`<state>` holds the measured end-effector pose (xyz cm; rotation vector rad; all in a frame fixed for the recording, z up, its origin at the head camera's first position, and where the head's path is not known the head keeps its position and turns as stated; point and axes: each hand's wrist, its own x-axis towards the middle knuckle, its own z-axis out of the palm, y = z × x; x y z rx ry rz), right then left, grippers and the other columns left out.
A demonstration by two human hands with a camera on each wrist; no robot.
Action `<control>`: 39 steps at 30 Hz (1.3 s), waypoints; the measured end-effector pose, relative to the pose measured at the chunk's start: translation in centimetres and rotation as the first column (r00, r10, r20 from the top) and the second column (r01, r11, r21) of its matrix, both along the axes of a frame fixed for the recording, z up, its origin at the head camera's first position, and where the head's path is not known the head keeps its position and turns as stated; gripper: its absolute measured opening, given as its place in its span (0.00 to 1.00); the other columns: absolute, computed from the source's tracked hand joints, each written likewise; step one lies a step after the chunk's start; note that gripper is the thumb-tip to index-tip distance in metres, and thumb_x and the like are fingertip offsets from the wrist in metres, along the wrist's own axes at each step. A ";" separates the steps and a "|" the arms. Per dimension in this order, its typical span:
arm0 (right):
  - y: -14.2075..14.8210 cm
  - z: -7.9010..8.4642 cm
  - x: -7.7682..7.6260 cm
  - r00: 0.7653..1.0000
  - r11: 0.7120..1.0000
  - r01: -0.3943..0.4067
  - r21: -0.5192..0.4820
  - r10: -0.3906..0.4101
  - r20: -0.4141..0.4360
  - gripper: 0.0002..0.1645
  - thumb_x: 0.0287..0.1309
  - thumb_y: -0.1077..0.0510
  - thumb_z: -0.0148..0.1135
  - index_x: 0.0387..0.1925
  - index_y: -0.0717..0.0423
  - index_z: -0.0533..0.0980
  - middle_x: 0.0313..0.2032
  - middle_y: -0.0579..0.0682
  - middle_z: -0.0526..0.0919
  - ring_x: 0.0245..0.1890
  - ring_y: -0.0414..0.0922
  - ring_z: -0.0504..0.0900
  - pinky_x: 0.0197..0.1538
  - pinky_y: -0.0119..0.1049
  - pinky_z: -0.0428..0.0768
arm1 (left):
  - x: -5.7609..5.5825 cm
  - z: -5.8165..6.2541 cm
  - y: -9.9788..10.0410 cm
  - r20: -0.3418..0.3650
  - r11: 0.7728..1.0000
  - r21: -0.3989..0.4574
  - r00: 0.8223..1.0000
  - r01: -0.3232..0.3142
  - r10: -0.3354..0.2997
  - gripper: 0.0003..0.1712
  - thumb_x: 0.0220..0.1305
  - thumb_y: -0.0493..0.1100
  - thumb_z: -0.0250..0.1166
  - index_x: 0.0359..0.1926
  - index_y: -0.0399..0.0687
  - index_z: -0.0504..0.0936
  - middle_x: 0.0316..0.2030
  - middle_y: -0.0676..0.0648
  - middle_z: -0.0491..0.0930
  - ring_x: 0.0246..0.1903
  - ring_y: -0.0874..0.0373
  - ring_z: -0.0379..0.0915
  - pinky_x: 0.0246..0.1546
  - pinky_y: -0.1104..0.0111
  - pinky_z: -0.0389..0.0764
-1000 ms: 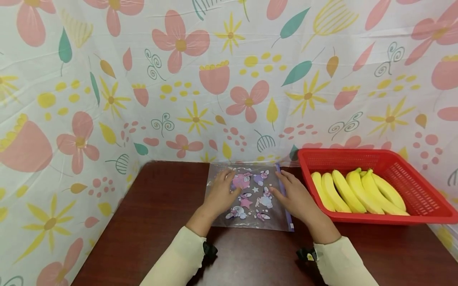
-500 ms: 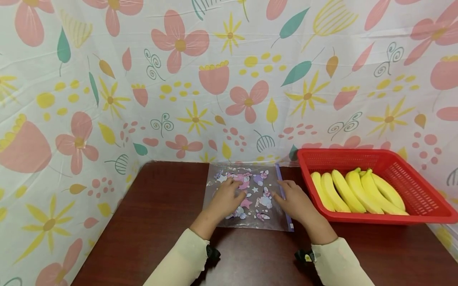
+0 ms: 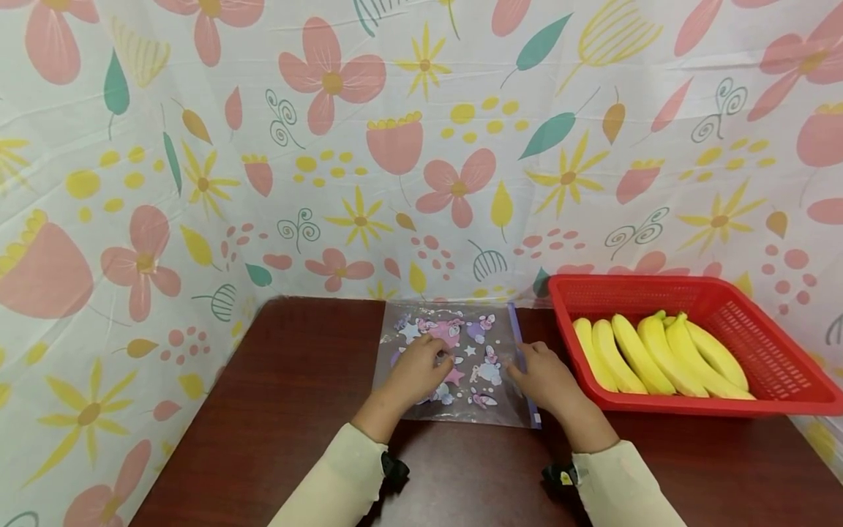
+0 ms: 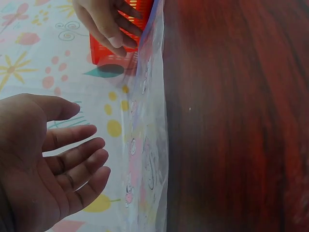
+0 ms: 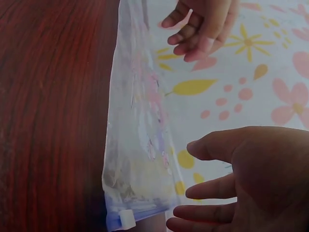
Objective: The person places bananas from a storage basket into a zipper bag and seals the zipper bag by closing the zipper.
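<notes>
A clear zip bag (image 3: 469,402) printed with pink, purple and white cartoon figures and stars lies flat on the dark wooden table. Its purple zip edge (image 3: 516,329) runs down the right side, and a white slider (image 5: 127,219) shows at its near end in the right wrist view. My left hand (image 3: 416,371) hovers over the bag's left half, fingers loosely bent and holding nothing. Over the zip edge is my right hand (image 3: 545,377), relaxed, with nothing in it. In the left wrist view a gap shows between the left hand (image 4: 58,159) and the bag.
To the right stands a red plastic basket (image 3: 777,351) with several yellow bananas (image 3: 632,355) inside. A white cloth (image 3: 421,146) with flower prints hangs behind and to the left of the brown table (image 3: 276,410).
My left hand has moved right and slightly toward me over the bag. My right hand has drawn back a little toward me. The bag and basket stay in place.
</notes>
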<state>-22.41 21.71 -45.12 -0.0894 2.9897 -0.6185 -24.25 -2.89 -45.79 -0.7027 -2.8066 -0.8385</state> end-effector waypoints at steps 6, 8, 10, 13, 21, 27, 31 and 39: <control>0.2 -0.7 0.0 0.999 0.999 0.037 -0.015 -0.037 0.006 0.43 0.57 0.45 0.63 0.66 0.65 0.63 0.53 0.66 0.73 0.50 0.58 0.76 0.48 0.56 0.83 | 0.0 -0.2 0.1 0.030 1.000 0.004 1.000 0.003 -0.003 0.10 0.66 0.48 0.59 0.41 0.48 0.81 0.41 0.49 0.77 0.39 0.58 0.75 0.43 0.66 0.79; 0.3 -1.0 -0.1 0.999 0.999 0.051 -0.011 -0.051 0.015 0.42 0.56 0.46 0.64 0.65 0.65 0.64 0.50 0.65 0.73 0.47 0.56 0.76 0.46 0.55 0.84 | 0.0 -0.3 0.0 0.032 1.000 0.011 0.999 0.008 -0.008 0.11 0.66 0.48 0.59 0.41 0.48 0.81 0.41 0.48 0.78 0.39 0.59 0.75 0.43 0.66 0.79; 0.4 -1.2 -0.2 0.998 0.998 0.062 0.000 -0.062 0.022 0.41 0.55 0.47 0.65 0.64 0.66 0.66 0.48 0.64 0.74 0.45 0.55 0.76 0.46 0.55 0.84 | 0.0 -0.3 -0.1 0.043 1.000 0.024 0.999 0.009 -0.010 0.11 0.66 0.48 0.59 0.41 0.47 0.81 0.41 0.48 0.78 0.39 0.58 0.75 0.42 0.66 0.79; 0.5 -1.4 -0.2 0.997 0.997 0.075 0.020 -0.075 0.027 0.40 0.53 0.47 0.66 0.60 0.69 0.67 0.46 0.65 0.74 0.43 0.55 0.76 0.46 0.55 0.83 | -0.1 -0.4 -0.2 0.055 0.999 0.041 0.998 0.006 -0.008 0.10 0.66 0.47 0.59 0.41 0.48 0.82 0.40 0.49 0.78 0.38 0.58 0.76 0.43 0.66 0.79; 0.5 -1.9 -0.4 0.994 0.994 0.107 0.001 -0.107 0.037 0.39 0.50 0.48 0.69 0.56 0.70 0.69 0.44 0.64 0.73 0.40 0.54 0.76 0.43 0.52 0.84 | 0.0 -0.5 -0.3 0.066 0.998 0.056 0.998 0.019 -0.022 0.10 0.65 0.45 0.59 0.42 0.47 0.82 0.41 0.48 0.78 0.38 0.59 0.75 0.42 0.67 0.78; 0.5 -2.3 -0.4 0.997 0.996 0.076 -0.040 -0.076 -0.019 0.22 0.50 0.55 0.70 0.41 0.64 0.72 0.35 0.59 0.73 0.31 0.49 0.74 0.34 0.40 0.79 | 0.3 -0.4 -0.2 0.060 0.999 0.045 0.998 0.032 -0.034 0.11 0.65 0.45 0.58 0.42 0.47 0.82 0.38 0.48 0.78 0.35 0.60 0.72 0.39 0.69 0.77; 0.6 -2.2 -0.5 0.996 0.997 0.045 -0.061 -0.049 -0.080 0.11 0.51 0.60 0.66 0.30 0.59 0.71 0.29 0.55 0.71 0.26 0.47 0.71 0.29 0.35 0.71 | 0.1 -0.5 -0.1 0.051 0.998 0.048 0.998 0.046 -0.049 0.11 0.65 0.44 0.57 0.42 0.46 0.82 0.37 0.49 0.78 0.35 0.61 0.73 0.38 0.70 0.77; 0.2 -1.5 -0.5 0.994 0.995 0.031 -0.096 -0.041 -0.099 0.08 0.54 0.58 0.62 0.31 0.56 0.72 0.25 0.52 0.72 0.25 0.45 0.70 0.28 0.34 0.69 | 0.1 -0.6 0.0 0.083 0.997 0.063 0.995 0.040 -0.045 0.11 0.65 0.45 0.57 0.43 0.47 0.82 0.35 0.51 0.78 0.35 0.62 0.73 0.39 0.71 0.77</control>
